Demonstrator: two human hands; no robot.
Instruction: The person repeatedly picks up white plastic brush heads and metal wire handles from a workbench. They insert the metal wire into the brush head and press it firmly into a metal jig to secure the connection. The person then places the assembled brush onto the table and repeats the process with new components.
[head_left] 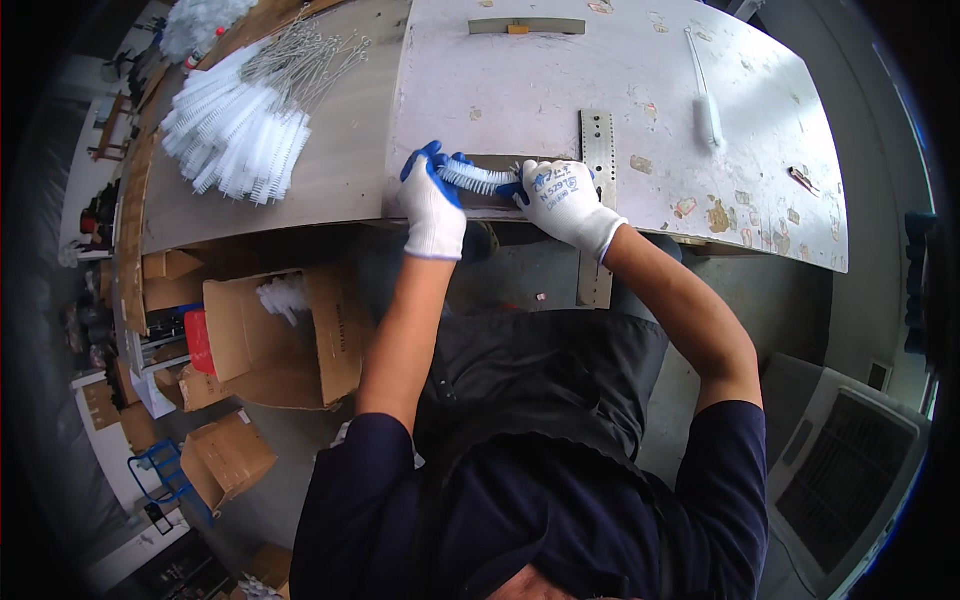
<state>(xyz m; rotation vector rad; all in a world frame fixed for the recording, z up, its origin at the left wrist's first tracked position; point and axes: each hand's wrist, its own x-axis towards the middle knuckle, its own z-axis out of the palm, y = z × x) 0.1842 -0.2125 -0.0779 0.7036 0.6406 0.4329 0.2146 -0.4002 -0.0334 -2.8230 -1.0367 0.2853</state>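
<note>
A smooth black apron [545, 365] covers my lap, and low to my left a brown cardboard box [335, 340] gapes with its flaps spread. At the edge of the counter [500, 90], a pale, scuffed surface with flaking patches, I hold a curved, cylindrical brush of white bristles [482, 180] level between both hands. My left hand [433, 208], in a white knit glove with a blue-coated palm, has its fingers curled closed around one end; my right hand [570, 203], gloved alike, pinches the other, its fingers bent tight. A flat metal strip dotted with small holes [597, 135] runs out beside my right hand. Farther left, white bristle brushes with thin wire stems [235, 135] lie heaped; farther right is a lone slim white brush [711, 122]. Farthest, a narrow grey bar [555, 26] lies crosswise.
</note>
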